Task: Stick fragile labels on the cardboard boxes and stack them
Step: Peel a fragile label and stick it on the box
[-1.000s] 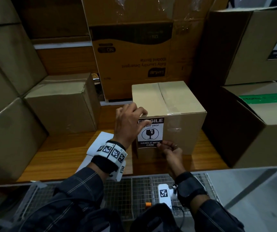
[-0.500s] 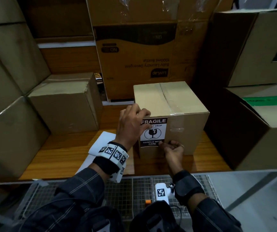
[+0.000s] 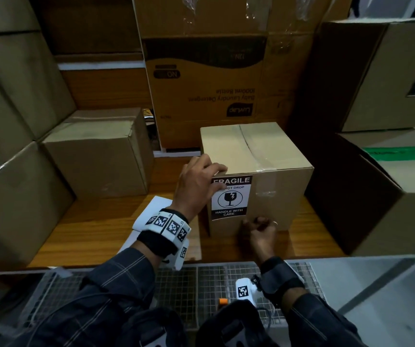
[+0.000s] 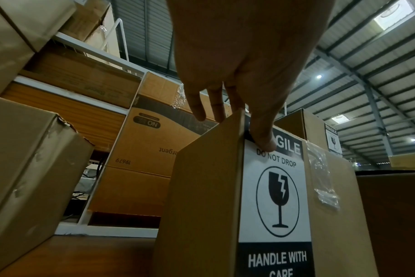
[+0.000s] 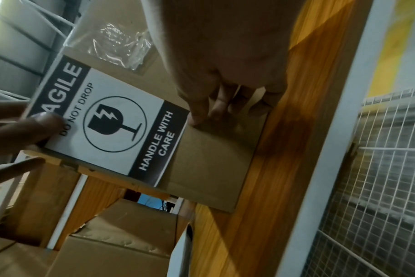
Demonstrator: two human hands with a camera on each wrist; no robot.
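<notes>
A taped cardboard box (image 3: 271,156) stands on the wooden shelf (image 3: 96,229), with a black-and-white FRAGILE label (image 3: 230,197) flat on its near face. My left hand (image 3: 199,181) rests on the box's top-left corner, fingers straight on the top edge and thumb pressing the label's upper left. The left wrist view shows that thumb (image 4: 263,142) on the label (image 4: 275,196). My right hand (image 3: 259,229) has curled fingers, its tips against the box face at the label's lower right corner. The right wrist view shows those fingertips (image 5: 194,120) beside the label (image 5: 111,121).
White sheets (image 3: 151,214) lie on the shelf left of the box. A smaller box (image 3: 96,151) sits at the left, a tall printed carton (image 3: 209,83) behind, and stacked boxes (image 3: 386,196) at the right. A wire mesh cart (image 3: 201,279) runs along the front.
My right hand has slid right along the label's bottom edge to its lower right corner. The left hand has stayed on the top-left corner.
</notes>
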